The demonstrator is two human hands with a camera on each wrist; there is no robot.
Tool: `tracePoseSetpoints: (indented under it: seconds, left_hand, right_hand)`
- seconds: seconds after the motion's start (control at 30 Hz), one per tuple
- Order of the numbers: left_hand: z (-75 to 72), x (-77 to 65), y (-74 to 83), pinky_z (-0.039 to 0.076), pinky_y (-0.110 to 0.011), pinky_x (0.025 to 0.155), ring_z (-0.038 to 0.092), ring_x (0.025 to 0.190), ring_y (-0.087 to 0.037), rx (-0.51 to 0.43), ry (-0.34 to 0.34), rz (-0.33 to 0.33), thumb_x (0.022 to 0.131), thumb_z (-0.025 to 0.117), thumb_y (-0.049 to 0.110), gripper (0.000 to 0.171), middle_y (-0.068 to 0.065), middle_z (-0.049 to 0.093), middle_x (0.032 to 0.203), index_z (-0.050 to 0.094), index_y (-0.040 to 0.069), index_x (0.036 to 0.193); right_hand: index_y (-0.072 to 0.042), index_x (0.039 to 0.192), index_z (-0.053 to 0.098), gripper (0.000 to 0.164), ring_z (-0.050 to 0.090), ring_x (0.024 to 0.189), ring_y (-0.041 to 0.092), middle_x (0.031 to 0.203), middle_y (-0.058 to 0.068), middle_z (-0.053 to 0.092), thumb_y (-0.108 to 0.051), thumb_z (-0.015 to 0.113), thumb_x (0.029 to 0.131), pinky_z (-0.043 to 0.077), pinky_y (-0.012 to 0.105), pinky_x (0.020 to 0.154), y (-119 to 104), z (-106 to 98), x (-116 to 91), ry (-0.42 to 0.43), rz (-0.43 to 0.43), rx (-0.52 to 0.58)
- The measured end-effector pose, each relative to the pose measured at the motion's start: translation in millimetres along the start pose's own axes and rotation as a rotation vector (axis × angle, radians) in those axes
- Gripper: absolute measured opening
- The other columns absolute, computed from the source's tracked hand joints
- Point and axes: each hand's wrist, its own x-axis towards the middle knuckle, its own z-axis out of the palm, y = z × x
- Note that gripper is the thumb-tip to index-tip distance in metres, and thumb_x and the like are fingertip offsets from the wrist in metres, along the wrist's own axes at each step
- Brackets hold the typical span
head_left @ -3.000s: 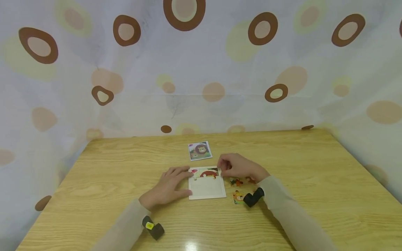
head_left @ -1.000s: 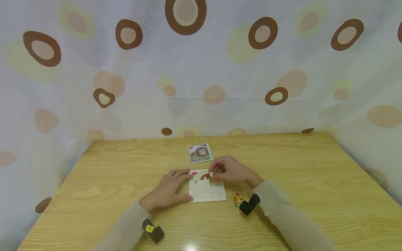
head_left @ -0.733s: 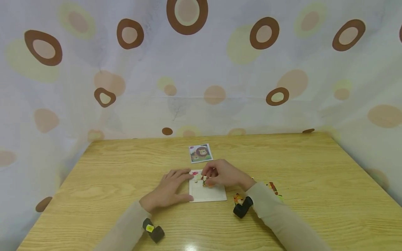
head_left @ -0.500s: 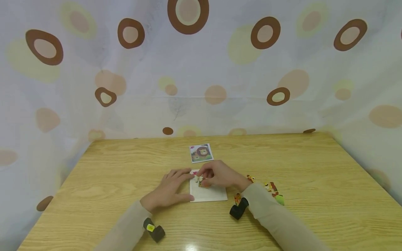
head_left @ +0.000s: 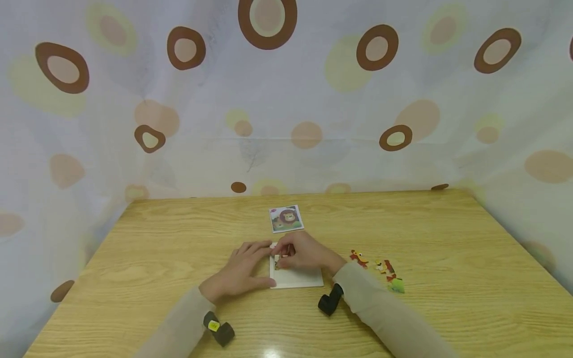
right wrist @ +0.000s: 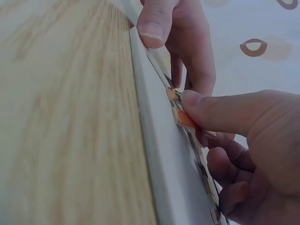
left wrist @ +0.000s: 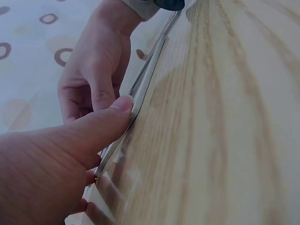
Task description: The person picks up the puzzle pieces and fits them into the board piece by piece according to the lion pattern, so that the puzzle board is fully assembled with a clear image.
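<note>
A white puzzle tray (head_left: 300,279) lies flat on the table, with its lower part bare and white. Along its left side rests my left hand (head_left: 237,271), fingers spread, the thumb touching the rim. My right hand (head_left: 304,251) pinches a small orange and green puzzle piece (right wrist: 183,118) between thumb and fingers, low over the tray's left part. In the right wrist view the piece sits at the lower border of the fitted row. That top row is mostly hidden behind my right hand in the head view.
Loose puzzle pieces lie right of the tray: a brown one (head_left: 359,258), a yellow and brown one (head_left: 385,267) and a green one (head_left: 396,285). Behind the tray is a lion picture card (head_left: 286,219). A spotted curtain (head_left: 268,164) hangs at the table's back edge.
My right hand went from the tray's upper right corner leftwards across it, carrying the puzzle piece. Loose pieces on the right came into view as the forearm shifted. My left hand stayed put.
</note>
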Motion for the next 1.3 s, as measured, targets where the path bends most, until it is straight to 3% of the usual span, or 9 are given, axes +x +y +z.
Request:
tracePoseSetpoints:
  seconds: [0.53,0.9,1.2,1.3]
  left_hand:
    - [2.2,-0.4,0.0,0.028,-0.057,0.102,0.031,0.135,-0.034,-0.039,0.028,0.015,0.084,0.073,0.04,0.07,-0.012,0.038,0.151,0.047,0.006,0.14]
    - [1.9,2.2,2.0,0.029,-0.055,0.1,0.033,0.134,-0.034,-0.034,0.027,0.033,0.084,0.072,0.041,0.068,-0.012,0.038,0.151,0.049,0.005,0.138]
    - [3.5,0.1,1.2,0.028,-0.057,0.101,0.032,0.134,-0.035,-0.029,0.029,0.02,0.084,0.072,0.041,0.068,-0.014,0.038,0.151,0.049,0.005,0.137]
    - [3.5,0.3,1.4,0.028,-0.057,0.101,0.032,0.134,-0.035,-0.04,0.033,0.018,0.083,0.073,0.04,0.068,-0.014,0.038,0.151,0.05,0.005,0.137]
  right_hand:
    - [-0.009,0.084,0.071,0.013,0.051,0.067,0.002,0.075,-0.005,0.064,-0.016,0.08,0.078,0.045,0.017,0.063,-2,-1,7,0.006,0.102,-0.075]
    - [-0.008,0.075,0.069,0.011,0.046,0.06,-0.002,0.069,-0.003,0.064,-0.011,0.075,0.083,0.041,0.014,0.057,-9,-4,5,-0.026,0.03,-0.13]
    - [-0.012,0.075,0.069,0.012,0.043,0.067,0.004,0.075,-0.005,0.057,-0.017,0.075,0.084,0.038,0.018,0.061,-14,0,3,-0.017,0.021,-0.313]
    - [-0.012,0.074,0.068,0.013,0.042,0.068,0.005,0.074,-0.005,0.053,-0.016,0.074,0.085,0.037,0.018,0.06,-14,0,2,-0.014,-0.002,-0.33]
